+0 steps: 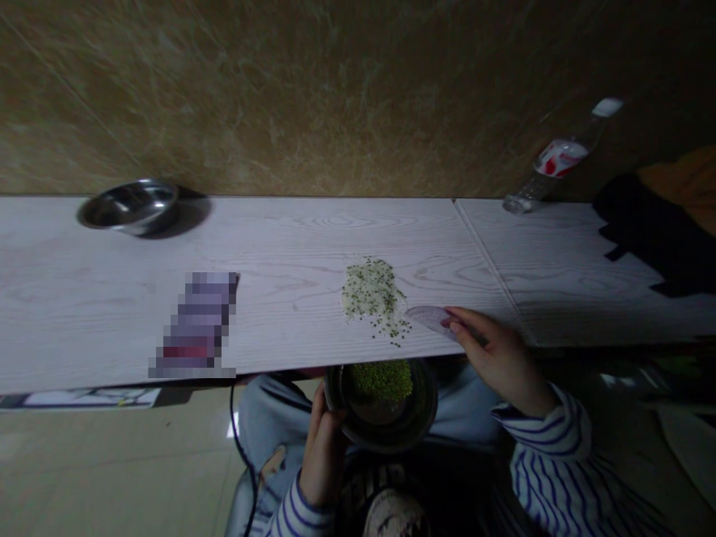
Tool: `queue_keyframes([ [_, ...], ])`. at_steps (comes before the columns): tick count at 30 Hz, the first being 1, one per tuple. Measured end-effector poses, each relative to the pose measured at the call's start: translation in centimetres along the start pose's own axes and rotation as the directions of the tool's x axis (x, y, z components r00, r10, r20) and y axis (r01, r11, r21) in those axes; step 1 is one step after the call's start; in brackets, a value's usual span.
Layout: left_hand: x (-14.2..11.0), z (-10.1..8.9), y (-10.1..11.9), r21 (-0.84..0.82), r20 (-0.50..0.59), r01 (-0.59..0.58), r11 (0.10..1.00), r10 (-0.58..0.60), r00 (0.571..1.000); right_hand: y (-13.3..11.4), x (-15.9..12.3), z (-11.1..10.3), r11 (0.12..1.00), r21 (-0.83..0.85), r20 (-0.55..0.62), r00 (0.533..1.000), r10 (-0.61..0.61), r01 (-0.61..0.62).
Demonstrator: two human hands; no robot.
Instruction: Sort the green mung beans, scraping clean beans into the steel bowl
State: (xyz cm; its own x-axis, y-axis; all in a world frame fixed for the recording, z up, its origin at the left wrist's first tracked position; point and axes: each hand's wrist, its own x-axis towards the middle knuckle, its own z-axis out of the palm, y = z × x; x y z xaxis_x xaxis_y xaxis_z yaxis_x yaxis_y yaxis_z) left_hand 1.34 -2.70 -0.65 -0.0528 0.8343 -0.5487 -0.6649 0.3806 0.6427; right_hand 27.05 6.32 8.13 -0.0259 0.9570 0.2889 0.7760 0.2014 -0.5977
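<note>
My left hand (325, 440) is closed on the rim of a metal bowl (385, 438), which sits over my lap just below the table edge. Green mung beans (383, 379) lie in the bowl, gathered toward its far side. In my right hand (500, 358) is a clear, half-round plastic protractor (429, 318), pinched between thumb and fingers. Its tip comes close to the right side of a pile of white grains mixed with green beans (372, 289) on the table. Several loose beans are scattered from the pile toward the front edge.
A second metal bowl (131, 209) stands at the back left by the wall. A blurred-out phone-like object (195, 321) lies front left. At the back right are a clear plastic bottle (561, 158) and dark cloth (660, 231). A black cable (233, 425) hangs below the edge.
</note>
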Motion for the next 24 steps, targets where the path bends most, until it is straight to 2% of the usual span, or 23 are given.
queue_keyframes([
  [5,-0.1,0.4,0.1,0.015,-0.029,0.011,1.000,-0.010,1.000,0.5,-0.3,-0.1,0.999,-0.029,0.013,1.000,0.022,-0.021],
  [12,-0.2,0.5,0.2,0.021,-0.011,0.022,1.000,-0.022,1.000,0.4,-0.7,0.0,0.999,-0.007,0.047,0.998,0.036,-0.036],
  [19,-0.1,0.4,0.1,0.011,-0.004,0.009,1.000,-0.009,1.000,0.4,-1.5,-0.4,1.000,0.020,0.014,1.000,0.006,-0.006],
  [24,-0.2,0.5,0.0,0.028,0.002,0.011,1.000,-0.011,1.000,0.1,-1.7,-0.1,1.000,0.024,0.057,0.998,0.004,-0.005],
])
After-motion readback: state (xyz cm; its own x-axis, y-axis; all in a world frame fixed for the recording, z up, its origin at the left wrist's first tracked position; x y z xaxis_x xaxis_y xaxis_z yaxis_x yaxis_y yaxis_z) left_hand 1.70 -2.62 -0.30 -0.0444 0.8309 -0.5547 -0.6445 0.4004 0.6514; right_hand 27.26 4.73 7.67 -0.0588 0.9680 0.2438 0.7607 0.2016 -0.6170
